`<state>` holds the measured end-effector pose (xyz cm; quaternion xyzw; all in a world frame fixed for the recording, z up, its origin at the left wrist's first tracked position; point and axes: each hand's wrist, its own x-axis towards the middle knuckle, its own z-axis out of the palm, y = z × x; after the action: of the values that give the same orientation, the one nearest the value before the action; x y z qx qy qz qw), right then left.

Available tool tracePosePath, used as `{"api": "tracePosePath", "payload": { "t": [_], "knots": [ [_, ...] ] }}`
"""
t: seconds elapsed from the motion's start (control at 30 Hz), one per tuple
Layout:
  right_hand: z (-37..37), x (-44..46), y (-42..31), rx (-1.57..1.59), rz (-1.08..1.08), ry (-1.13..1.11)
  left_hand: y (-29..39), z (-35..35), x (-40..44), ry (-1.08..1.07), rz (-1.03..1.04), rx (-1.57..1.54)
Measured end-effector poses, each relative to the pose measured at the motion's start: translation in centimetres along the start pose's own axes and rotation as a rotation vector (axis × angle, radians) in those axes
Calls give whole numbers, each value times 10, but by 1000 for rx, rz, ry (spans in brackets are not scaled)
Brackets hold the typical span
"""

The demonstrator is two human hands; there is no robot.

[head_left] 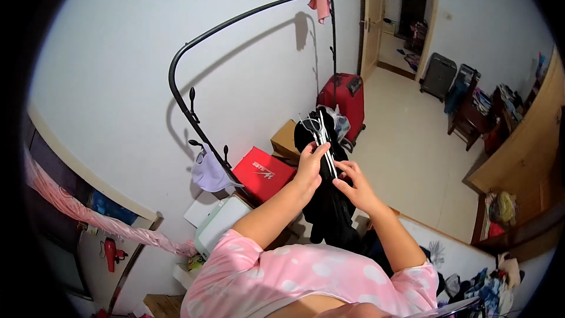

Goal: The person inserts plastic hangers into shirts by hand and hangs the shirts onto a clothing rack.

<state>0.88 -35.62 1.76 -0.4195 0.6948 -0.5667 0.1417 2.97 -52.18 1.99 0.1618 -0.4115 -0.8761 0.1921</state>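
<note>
A bunch of thin white clothes hangers (322, 132) is held together in front of my body, their hooks pointing away from me. My left hand (310, 168) is closed around the bunch, its thumb lying across the top. At the near end, my right hand (355, 187) pinches the hangers between thumb and fingers. Black clothing (329, 215) hangs or lies below both hands. I cannot tell whether any of it is attached to the hangers.
A black rack frame (241, 16) stands by the wall with a lavender cap (210, 171) and a pink cloth (321, 5) on it. Nearby are a red box (263, 174), a cardboard box (285, 139) and a red suitcase (344, 103). A grey suitcase (438, 76) stands near the doorway.
</note>
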Motion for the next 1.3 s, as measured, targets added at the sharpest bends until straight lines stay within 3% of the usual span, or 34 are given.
{"api": "tracePosePath", "payload": {
  "t": [0.2, 0.4, 0.7, 1.0, 1.3],
  "knots": [
    [-28, 45, 29, -64, -31, 2, 15, 0, 73, 15, 70, -111],
    [-46, 113, 51, 89, 98, -53, 26, -2, 159, -62, 68, -185],
    [-48, 203, 80, 288, 148, 8, 52, 3, 257, -105, 112, -22],
    [-105, 294, 97, 281, 190, -131, 73, -3, 332, -11, 183, 15],
    [-142, 386, 140, 768, 417, -345, 77, 9, 393, 80, 216, -36]
  ]
}}
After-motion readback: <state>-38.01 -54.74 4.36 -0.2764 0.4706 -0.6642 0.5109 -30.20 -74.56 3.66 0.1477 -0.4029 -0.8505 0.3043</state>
